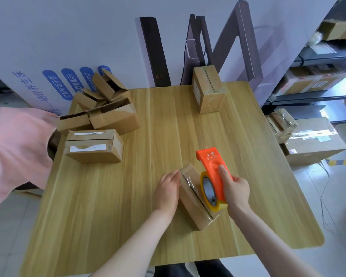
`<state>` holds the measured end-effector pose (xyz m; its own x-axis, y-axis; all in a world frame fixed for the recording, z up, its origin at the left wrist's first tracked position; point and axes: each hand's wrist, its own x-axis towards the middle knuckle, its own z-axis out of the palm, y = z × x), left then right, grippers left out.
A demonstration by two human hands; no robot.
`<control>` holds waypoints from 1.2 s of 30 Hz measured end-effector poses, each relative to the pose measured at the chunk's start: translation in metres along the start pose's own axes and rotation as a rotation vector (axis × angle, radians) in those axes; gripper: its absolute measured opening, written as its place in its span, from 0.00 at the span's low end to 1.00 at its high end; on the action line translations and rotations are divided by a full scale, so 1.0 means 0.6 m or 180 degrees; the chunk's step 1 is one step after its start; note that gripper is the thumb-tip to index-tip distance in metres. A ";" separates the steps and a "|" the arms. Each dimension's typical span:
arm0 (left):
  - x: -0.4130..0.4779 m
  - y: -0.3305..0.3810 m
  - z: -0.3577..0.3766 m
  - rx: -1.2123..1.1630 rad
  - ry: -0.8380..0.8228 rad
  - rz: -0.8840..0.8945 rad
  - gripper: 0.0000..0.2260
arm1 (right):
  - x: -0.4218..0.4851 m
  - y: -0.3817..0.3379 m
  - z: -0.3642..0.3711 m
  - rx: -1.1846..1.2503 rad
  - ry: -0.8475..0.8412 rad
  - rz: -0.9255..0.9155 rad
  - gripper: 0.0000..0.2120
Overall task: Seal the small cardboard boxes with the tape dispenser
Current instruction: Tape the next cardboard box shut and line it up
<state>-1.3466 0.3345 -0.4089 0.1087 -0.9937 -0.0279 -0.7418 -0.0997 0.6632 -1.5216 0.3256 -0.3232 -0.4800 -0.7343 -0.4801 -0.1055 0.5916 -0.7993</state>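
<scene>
Right hand [236, 188] holds tape dispenser [214, 168] atop box [190, 206], left hand [166, 188] touching it.

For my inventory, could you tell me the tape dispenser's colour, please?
The tape dispenser is orange; the head view shows it best.

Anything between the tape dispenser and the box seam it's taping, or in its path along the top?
Nothing visible. The tape dispenser, held in the right hand, already sits on top of the box. The left hand presses flat against the box's left side, off the seam.
</scene>
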 end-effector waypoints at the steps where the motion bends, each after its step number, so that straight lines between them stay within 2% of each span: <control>1: 0.005 0.001 0.000 0.0023 -0.0155 -0.0103 0.15 | 0.001 0.000 0.000 0.0008 -0.0007 0.0000 0.25; 6: 0.038 0.022 -0.011 0.0764 -0.0429 -0.0001 0.14 | 0.007 0.002 0.003 0.0046 -0.0052 0.0027 0.27; 10: 0.072 0.037 -0.017 0.0943 -0.0885 -0.0193 0.10 | 0.005 0.000 0.003 0.0053 -0.0064 0.0032 0.26; 14: 0.100 0.045 -0.022 0.1284 -0.1512 0.0061 0.19 | 0.006 0.002 0.004 0.0068 -0.0089 0.0046 0.28; 17: 0.120 0.057 -0.032 0.1346 -0.1925 0.0133 0.15 | 0.008 0.005 0.005 0.0058 -0.0101 0.0086 0.30; 21: 0.143 0.068 -0.044 0.1489 -0.2509 0.0082 0.22 | 0.013 0.004 0.002 0.0100 -0.0086 0.0165 0.30; 24: 0.155 0.071 -0.046 0.1592 -0.2780 0.0110 0.22 | 0.016 0.002 -0.001 0.0123 -0.0082 0.0223 0.27; 29: 0.171 0.087 -0.050 0.2098 -0.3011 0.0417 0.21 | 0.016 0.001 -0.001 0.0130 -0.0095 0.0192 0.28; 33: 0.165 0.092 -0.048 0.2326 -0.2872 0.0681 0.21 | 0.014 0.002 0.004 0.0074 -0.0114 0.0132 0.30; 36: 0.150 0.074 -0.045 0.2094 -0.2500 0.0500 0.31 | 0.014 0.001 0.006 0.0059 -0.0100 0.0127 0.29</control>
<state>-1.3520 0.2418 -0.3618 -0.3077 -0.7278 -0.6129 -0.9508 0.2601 0.1685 -1.5228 0.3185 -0.3291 -0.4558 -0.7205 -0.5225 -0.0704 0.6145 -0.7858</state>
